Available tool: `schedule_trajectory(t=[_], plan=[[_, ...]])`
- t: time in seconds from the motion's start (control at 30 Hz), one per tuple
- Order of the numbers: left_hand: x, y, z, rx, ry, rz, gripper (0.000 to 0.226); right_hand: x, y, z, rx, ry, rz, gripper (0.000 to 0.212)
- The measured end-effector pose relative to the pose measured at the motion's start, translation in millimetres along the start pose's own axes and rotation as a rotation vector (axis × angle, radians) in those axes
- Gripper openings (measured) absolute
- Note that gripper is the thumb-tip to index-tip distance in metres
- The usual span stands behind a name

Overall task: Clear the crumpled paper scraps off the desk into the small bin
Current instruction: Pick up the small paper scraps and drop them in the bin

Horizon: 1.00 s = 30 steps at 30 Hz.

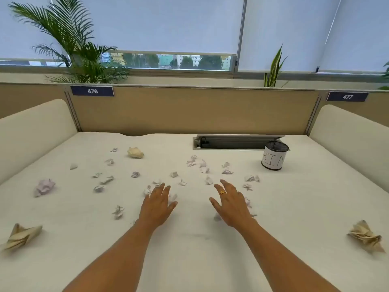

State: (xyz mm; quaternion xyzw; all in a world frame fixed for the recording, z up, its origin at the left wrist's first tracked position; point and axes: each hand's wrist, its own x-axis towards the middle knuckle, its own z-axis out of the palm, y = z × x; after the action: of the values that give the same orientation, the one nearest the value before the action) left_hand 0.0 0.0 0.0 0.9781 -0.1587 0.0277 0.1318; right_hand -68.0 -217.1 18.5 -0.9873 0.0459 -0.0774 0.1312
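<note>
Head view, desk (210, 249) inventory. Hands, two: left hand (157, 204) and right hand (230, 205), both at frame centre, palms down, fingers straight and spread wide, holding nothing; whether they touch the surface cannot be told. Ring (222, 192), one, on the right hand. Bin (273, 158), one: a small mesh cylinder, upright, wrapped in paper lettered "BIN", at the upper right of the desk, well apart from the right hand. Beige crumples, three: lower left (21, 237), lower right (365, 237), upper left of centre (135, 152). Lilac ball (44, 187), one, at the left. Small scraps (135, 174), roughly two dozen, scattered across the middle; the count is uncertain since the hands hide some. One scrap (156, 182) lies just beyond the left fingertips, another (173, 197) just beside that hand's right edge. One (209, 180) lies just beyond the right fingertips; one (248, 202) peeks out at that hand's right edge; one (216, 217) sits below its thumb. Cable tray (231, 142), one, just behind the bin. Number plates, two: "476" (92, 91), "477" (347, 96). Plants: palm (69, 39) upper left, striped-leaf plant (274, 68) upper right.
</note>
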Motion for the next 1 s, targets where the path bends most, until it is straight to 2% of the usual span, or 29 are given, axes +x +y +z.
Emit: schedule_trajectory(t=[0.23,0.4,0.5,0.8,0.93,1.0], plan=[[4.6,-3.9,3.4,-0.116,-0.189,0.096,0.056,-8.5,-5.2,19.8,-0.028,-0.342,0.076,0.053],[12.8,0.2,7.7,-0.047,-0.273,0.161,0.05,-12.0,-11.4,15.0,-0.11,-0.453,0.035,0.047],[16.3,1.4,12.5,-0.018,-0.295,0.157,0.044,-17.5,-17.2,13.4,-0.177,-0.448,-0.015,0.047],[21.8,17.1,26.1,-0.028,-0.054,0.094,0.025,-20.0,-5.7,9.7,-0.116,-0.327,-0.106,0.033],[27.4,35.0,30.3,-0.201,-0.001,0.106,0.023,-10.6,5.6,3.9,-0.106,-0.393,-0.096,0.022],[30.0,48.7,31.7,-0.299,0.027,0.111,0.024,-3.3,10.6,-0.6,-0.091,-0.418,-0.09,0.027]])
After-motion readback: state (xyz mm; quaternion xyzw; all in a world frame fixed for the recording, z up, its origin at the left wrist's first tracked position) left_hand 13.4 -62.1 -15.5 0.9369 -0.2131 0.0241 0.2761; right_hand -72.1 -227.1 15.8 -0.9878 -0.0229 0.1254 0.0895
